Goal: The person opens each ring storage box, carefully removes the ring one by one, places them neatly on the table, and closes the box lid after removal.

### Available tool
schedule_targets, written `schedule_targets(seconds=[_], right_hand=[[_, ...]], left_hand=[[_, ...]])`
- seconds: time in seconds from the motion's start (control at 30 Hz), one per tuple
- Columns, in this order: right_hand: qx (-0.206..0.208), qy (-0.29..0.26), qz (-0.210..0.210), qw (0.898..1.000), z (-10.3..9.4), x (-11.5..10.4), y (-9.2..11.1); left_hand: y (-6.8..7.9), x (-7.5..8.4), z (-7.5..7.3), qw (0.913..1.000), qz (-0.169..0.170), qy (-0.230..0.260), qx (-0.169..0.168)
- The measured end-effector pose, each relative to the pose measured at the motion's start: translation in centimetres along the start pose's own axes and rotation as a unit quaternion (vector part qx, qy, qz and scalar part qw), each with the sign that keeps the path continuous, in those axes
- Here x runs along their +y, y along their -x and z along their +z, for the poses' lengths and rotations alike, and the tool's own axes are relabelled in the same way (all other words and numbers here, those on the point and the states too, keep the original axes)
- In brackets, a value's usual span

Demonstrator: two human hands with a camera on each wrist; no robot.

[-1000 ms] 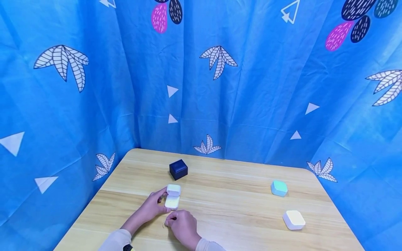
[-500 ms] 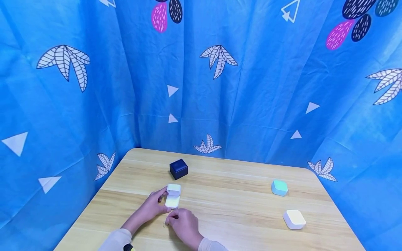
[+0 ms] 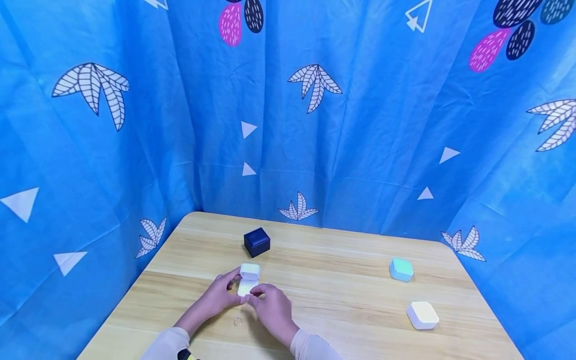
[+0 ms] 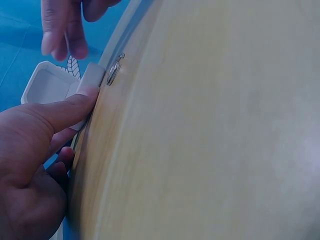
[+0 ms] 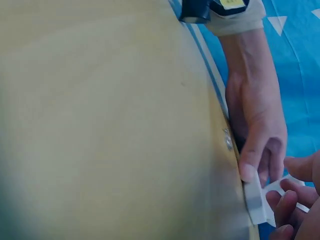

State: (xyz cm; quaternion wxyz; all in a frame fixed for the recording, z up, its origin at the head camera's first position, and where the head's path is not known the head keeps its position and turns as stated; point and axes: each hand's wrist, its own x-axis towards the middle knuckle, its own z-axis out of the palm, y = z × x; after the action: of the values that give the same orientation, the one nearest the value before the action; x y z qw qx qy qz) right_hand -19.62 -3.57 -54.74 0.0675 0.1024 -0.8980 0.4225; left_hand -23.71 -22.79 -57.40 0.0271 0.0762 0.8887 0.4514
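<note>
A white ring box (image 3: 250, 270) stands on the wooden table with its lid raised. My left hand (image 3: 221, 291) holds it from the left, thumb at the front of its base, as the left wrist view also shows. Over the front part of the box is my right hand (image 3: 273, 311); its fingers (image 4: 50, 37) hang above the box in the left wrist view with nothing held in them. A thin ring (image 3: 237, 321) with a small stone lies on the table in front of the box, between the two forearms.
Behind the white box sits a dark blue box (image 3: 257, 243). Farther right are a mint green box (image 3: 401, 270) and a shut white box (image 3: 422, 315). Blue patterned curtains (image 3: 297, 150) hang around the table's back and sides.
My right hand has moved from beside the ring up to the front of the white ring box, leaving the ring in full view on the table. My left hand stays on the box.
</note>
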Motion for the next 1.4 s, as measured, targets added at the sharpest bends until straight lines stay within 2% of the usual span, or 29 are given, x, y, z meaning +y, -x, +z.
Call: schedule_targets(seconds=[0.27, 0.87, 1.1, 1.23, 1.4], right_hand=[[0.015, 0.000, -0.001, 1.000, -0.8, 0.0, -1.2], [0.043, -0.016, 0.017, 0.999, -1.3, 0.8, -3.2], [0.021, -0.069, 0.054, 0.996, -1.0, 1.2, -3.9], [0.004, -0.119, 0.084, 0.989, -0.5, 1.5, -4.4], [-0.010, -0.154, 0.095, 0.983, 0.1, 1.9, -4.9]], left_hand=[[0.0, 0.0, 0.0, 0.9999, 0.010, 0.006, 0.001], [0.1, 0.5, 0.2, 0.9999, -0.011, 0.006, -0.001], [0.1, 0.5, 0.2, 0.9999, -0.013, 0.004, 0.003], [0.1, 0.5, 0.1, 0.9999, -0.012, 0.004, 0.002], [0.1, 0.5, 0.1, 0.9999, -0.010, 0.003, 0.000]])
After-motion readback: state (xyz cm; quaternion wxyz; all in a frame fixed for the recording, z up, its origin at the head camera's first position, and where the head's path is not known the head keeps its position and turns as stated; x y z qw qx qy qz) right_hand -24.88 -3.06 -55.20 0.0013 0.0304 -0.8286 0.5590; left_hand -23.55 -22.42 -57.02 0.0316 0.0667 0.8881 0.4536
